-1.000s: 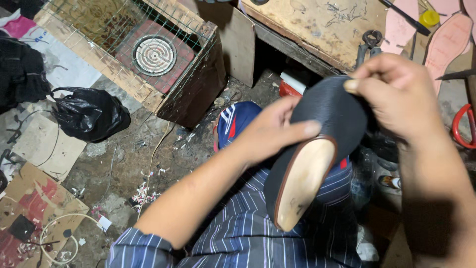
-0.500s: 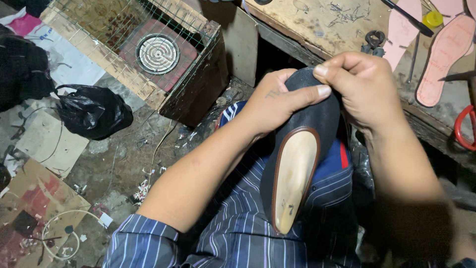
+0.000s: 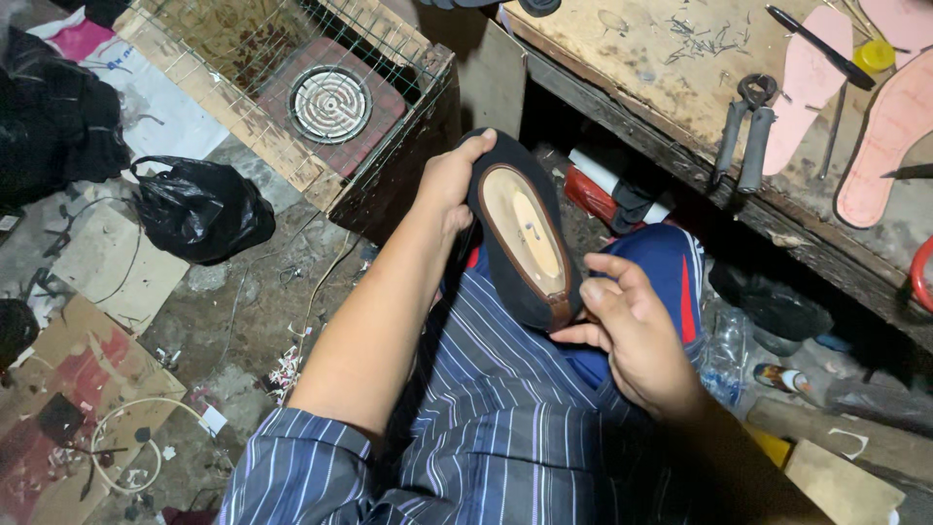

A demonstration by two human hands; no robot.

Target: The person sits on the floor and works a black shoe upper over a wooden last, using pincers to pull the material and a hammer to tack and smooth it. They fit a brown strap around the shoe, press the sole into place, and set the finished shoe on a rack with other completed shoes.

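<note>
While the dark shoe is lying sole-up over the person's lap, its tan insole board facing the camera, both hands are gripping it. The left hand is wrapping around the toe end, thumb curling over the rim, and the right hand is pinching the heel end between thumb and bent fingers. Under the shoe, a striped blue shirt and blue trousers with a red stripe are showing.

Beyond the knees, a worn wooden worktop is carrying a pair of pliers, pink sole cut-outs and a dark pen-like tool. To the left, a wire-mesh wooden box is holding a round coil heater on a reddish base.

The dirt floor is cluttered: a black plastic bag is sitting near the box, flattened cardboard with a loop of white cord is lying at the lower left, and scraps and bottles are gathering in the shadow beneath the worktop.
</note>
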